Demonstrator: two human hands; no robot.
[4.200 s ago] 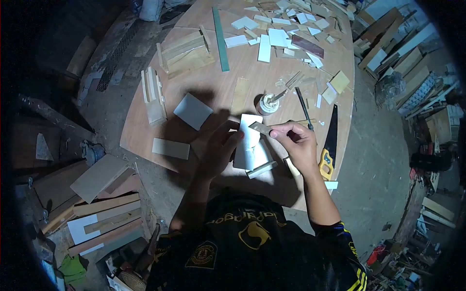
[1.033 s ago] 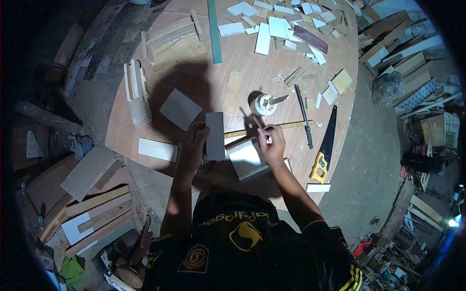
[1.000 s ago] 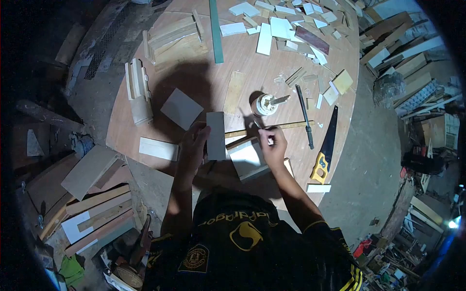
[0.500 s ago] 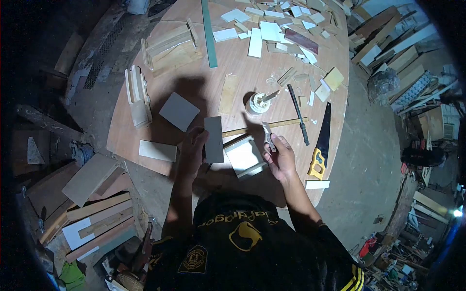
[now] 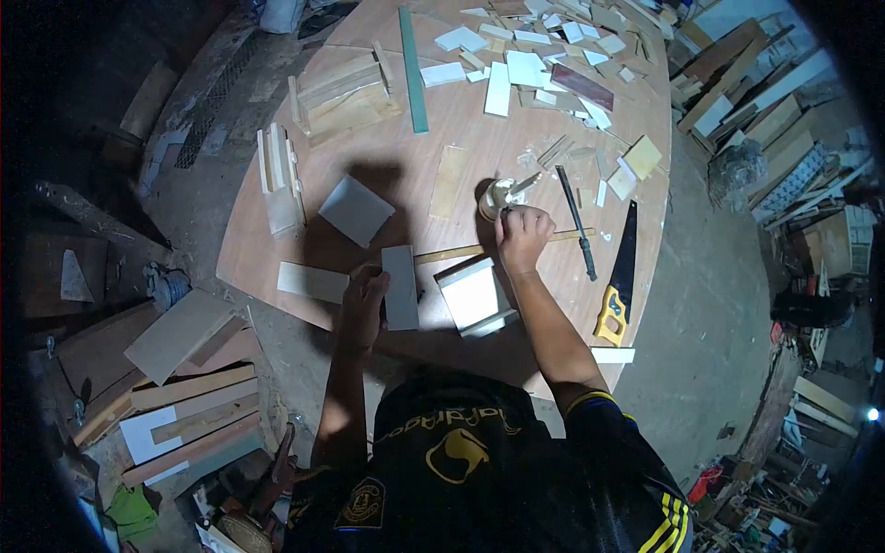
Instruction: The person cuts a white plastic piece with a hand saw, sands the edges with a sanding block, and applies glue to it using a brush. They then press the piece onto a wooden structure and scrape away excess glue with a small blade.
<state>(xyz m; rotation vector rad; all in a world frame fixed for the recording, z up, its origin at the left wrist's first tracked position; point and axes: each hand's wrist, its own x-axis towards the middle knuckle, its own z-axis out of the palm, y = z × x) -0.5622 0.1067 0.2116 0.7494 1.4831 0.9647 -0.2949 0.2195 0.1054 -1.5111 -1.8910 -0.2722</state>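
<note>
My left hand [image 5: 365,300] grips a narrow grey board [image 5: 400,288] by its left edge, upright above the near side of the table. My right hand [image 5: 525,236] is closed at the rim of a small white tub [image 5: 501,194]; the tool in its fingers is mostly hidden. Between the hands lies a white panel with wooden strips on its edges [image 5: 470,297]. Behind it runs a thin wooden strip [image 5: 449,254]. A square grey board [image 5: 357,212] and a pale rectangular piece [image 5: 313,282] lie near my left hand.
Right of the tub are a dark rod [image 5: 576,221] and a yellow-handled saw [image 5: 613,311]. Wooden assemblies [image 5: 348,100] [image 5: 281,184] stand at the left, beside a green strip [image 5: 413,74]. Many offcuts [image 5: 525,69] cover the table's far end.
My right hand has moved up and forward from beside the white panel to the tub, carrying the small flat tool. My left hand and its board have shifted slightly toward me.
</note>
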